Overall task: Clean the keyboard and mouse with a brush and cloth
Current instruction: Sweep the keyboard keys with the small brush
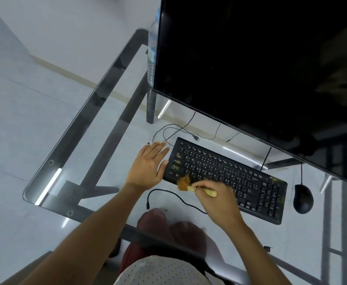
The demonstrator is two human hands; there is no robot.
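Gripping a small wooden-handled brush [191, 187], the right hand [217, 199] sets its tan bristles on the black, dust-flecked keyboard [230, 173] near the glass desk's [69, 153] front edge; left hand [147, 167] flat, fingers straight, against its left end

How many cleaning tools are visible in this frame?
1: a brush, held by the right hand over the keyboard's near left corner. No cloth shows; it may lie out of view.

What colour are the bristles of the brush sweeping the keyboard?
Orange-brown bristles, seen in the head view, on the pale wooden-handled brush.
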